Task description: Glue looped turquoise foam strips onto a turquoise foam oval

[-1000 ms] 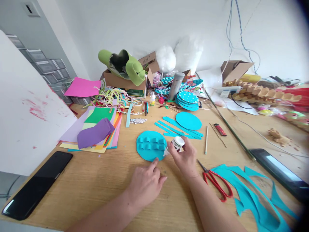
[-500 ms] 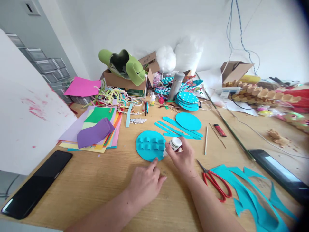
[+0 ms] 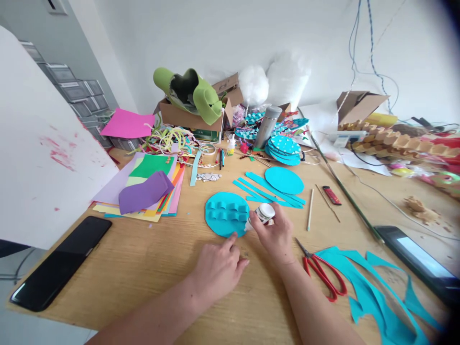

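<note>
A blue paper disc with two rows of raised paper loops lies on the table. My left hand rests its index fingertip on the disc's lower edge, its thumb apart and nothing held. My right hand grips a small white glue bottle, tilted with its nozzle down at the disc's right edge. Behind the disc to the right lie several blue strips and a plain blue disc.
Red-handled scissors and blue paper scraps lie at the right. A black phone and stacked coloured paper are at the left. A thin stick, a red cutter and a steel flask stand or lie farther back.
The camera view has shifted slightly, moving the table items a little to the right. Both hands keep nearly the same place at the disc.
</note>
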